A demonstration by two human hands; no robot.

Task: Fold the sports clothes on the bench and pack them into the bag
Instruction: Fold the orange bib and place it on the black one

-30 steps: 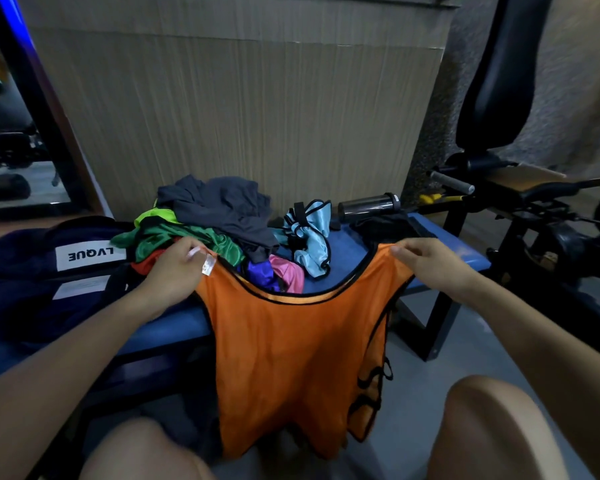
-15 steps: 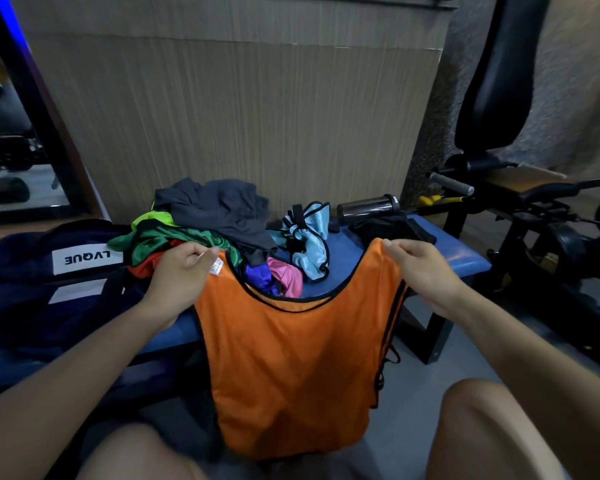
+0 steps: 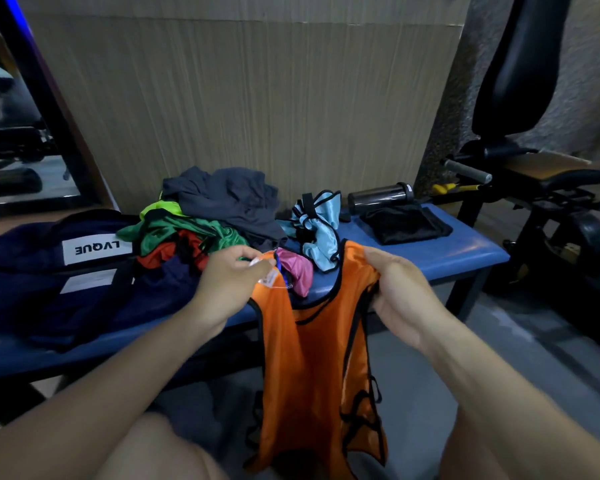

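Observation:
An orange vest (image 3: 312,368) with black trim hangs in front of the blue bench (image 3: 444,252), down between my knees. My left hand (image 3: 229,282) pinches its left shoulder strap by the white label. My right hand (image 3: 395,289) grips the right shoulder strap. The two straps are close together, so the vest hangs narrow. A heap of clothes (image 3: 219,216) lies on the bench behind: dark grey, green, red, pink and light blue pieces. The dark blue bag (image 3: 49,271) with a white LVQUE label lies on the bench's left end.
A folded black garment (image 3: 404,223) and a dark metal bottle (image 3: 381,194) lie on the bench's right part. Black gym equipment (image 3: 534,174) stands to the right. A wood-panel wall runs behind the bench, with a mirror at far left. Grey floor lies below.
My hands have drawn closer together, bringing the vest's shoulder straps toward each other. The vest, spread wide before, now hangs narrow and doubled lengthwise.

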